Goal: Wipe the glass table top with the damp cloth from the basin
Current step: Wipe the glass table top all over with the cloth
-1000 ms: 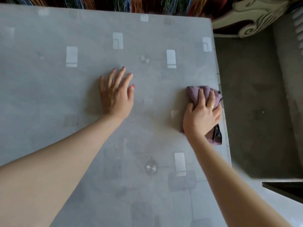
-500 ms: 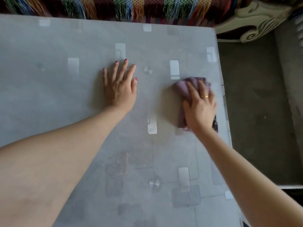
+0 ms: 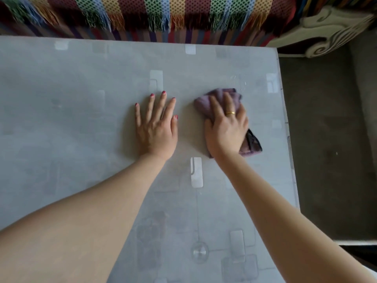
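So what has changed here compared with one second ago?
The right hand slid the purple cloth across the glass table top, away from the right edge and toward the left hand. The left hand stayed flat on the glass; the right still presses the cloth.

Both bare forearms reach up from the frame's lower corners. The left hand (image 3: 156, 127) lies flat at centre, fingers spread. The right hand (image 3: 226, 129), just beside it, presses down with extended fingers.
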